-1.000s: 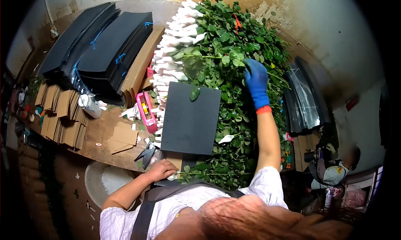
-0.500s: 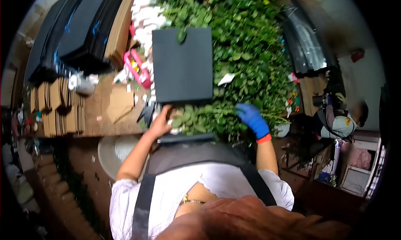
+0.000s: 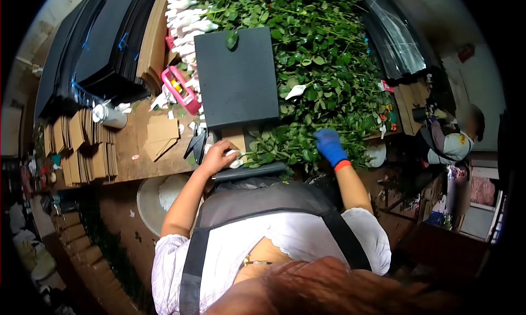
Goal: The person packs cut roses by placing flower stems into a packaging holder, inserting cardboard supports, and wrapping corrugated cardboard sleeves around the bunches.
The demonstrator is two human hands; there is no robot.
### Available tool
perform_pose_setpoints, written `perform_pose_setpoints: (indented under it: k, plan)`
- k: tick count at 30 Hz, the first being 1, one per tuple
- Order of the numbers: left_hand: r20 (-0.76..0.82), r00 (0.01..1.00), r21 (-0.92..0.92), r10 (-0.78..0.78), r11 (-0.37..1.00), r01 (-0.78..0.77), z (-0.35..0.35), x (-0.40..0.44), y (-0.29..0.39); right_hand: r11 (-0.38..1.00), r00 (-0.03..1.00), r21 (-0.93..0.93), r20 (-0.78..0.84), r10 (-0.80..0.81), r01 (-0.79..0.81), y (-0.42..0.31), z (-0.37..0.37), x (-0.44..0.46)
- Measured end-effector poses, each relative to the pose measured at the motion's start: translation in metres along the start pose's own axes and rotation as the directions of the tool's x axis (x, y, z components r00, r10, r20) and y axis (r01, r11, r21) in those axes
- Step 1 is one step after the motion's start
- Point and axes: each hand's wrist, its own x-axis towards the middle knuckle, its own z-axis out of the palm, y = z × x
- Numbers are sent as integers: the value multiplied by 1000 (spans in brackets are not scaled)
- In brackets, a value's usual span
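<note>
While the bare left hand rests against a white-sleeved flower head near the front edge of the bench, the blue-gloved right hand lies at the leafy stems in the head view; whether either grip is closed cannot be told. Beyond, a dark board lies beside heaped foliage, right of a pink tape dispenser.
</note>
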Motion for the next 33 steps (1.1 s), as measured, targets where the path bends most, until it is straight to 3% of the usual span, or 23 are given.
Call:
perform_pose_setpoints:
  k: [4, 6, 7, 8, 9, 11, 12, 13, 14, 16, 18, 20, 21, 23, 24, 26, 27, 28, 29, 30, 31, 32, 33]
  plan:
    - [-13, 999, 22, -30, 999, 30, 0, 0, 6, 993, 961, 29, 255, 107, -118, 3, -20, 13]
    - [-6, 999, -2, -31, 1000, 31, 1, -1, 4, 983, 943, 112, 317, 102, -144, 13, -65, 13]
    - [-2, 999, 19, -43, 999, 43, 1, -1, 5, 987, 918, 64, 382, 109, -145, 8, -103, 27]
    - [0, 998, 39, -55, 998, 55, 0, -1, 5, 992, 995, 110, 92, 49, -59, 9, -118, 37]
    - [4, 998, 38, -59, 998, 58, 1, -1, 3, 964, 961, 246, -273, -31, 101, 11, -129, 53]
    - [23, 997, 36, -74, 997, 74, -1, 0, 6, 854, 805, 365, -585, -100, 372, -11, -194, 96]
    - [18, 998, 36, -68, 997, 67, -2, 0, 7, 850, 708, 299, -697, -117, 434, -16, -212, 126]
    - [19, 997, 44, -78, 996, 78, -3, 0, 8, 858, 679, 275, -726, -109, 433, -21, -234, 153]
    - [11, 999, 60, -46, 997, 45, 0, 1, 0, 917, 557, 79, -813, -167, 390, -13, -236, 193]
    - [9, 1000, 59, -28, 998, 27, -1, 1, 1, 980, 500, -82, -850, -163, 181, -11, -246, 254]
    - [-3, 1000, 70, -12, 997, 12, 1, 0, -3, 985, 567, -173, -814, -126, -29, -8, -241, 298]
    - [-22, 999, 65, -28, 997, 29, 2, -3, -1, 994, 789, -34, -606, -102, 103, 9, -235, 331]
    - [-26, 999, 77, -38, 996, 40, 1, -3, 3, 986, 711, 32, -696, -97, 166, 14, -236, 335]
    - [-39, 999, 79, -32, 996, 35, 3, -4, -1, 930, 451, 50, -883, -129, 365, 1, -270, 293]
    - [-38, 999, 73, -25, 997, 28, 3, -4, -1, 935, 370, -28, -914, -168, 354, -8, -289, 263]
    - [-35, 999, 74, -19, 997, 22, -1, -4, 4, 941, 330, -117, -917, -225, 318, -27, -318, 188]
    - [-30, 998, 64, -48, 997, 50, -3, -4, 8, 952, 267, -204, -927, -263, 229, -9, -298, 169]
    - [-56, 998, -10, 2, 1000, -3, 2, -4, 0, 922, 387, -186, -866, -318, 340, -20, -307, 126]
    - [-73, 995, -124, -73, 990, 63, 2, -5, 2, 871, 613, -19, -702, -361, 491, -20, -309, 97]
    - [-72, 986, -235, -150, 963, 130, 3, -6, 5, 816, 609, 0, -665, -432, 579, -13, -288, 74]
    - [-65, 989, -228, -132, 967, 114, 11, -5, -13, 820, 734, 170, -569, -371, 546, -16, -268, 51]
    - [-28, 993, 87, -115, 989, 117, -10, -4, 21, 836, 842, 272, -414, -346, 477, -7, -239, 35]
    - [0, 971, -261, -238, 938, 230, 1, -1, -9, 867, 848, 202, -393, -355, 456, 2, -197, 21]
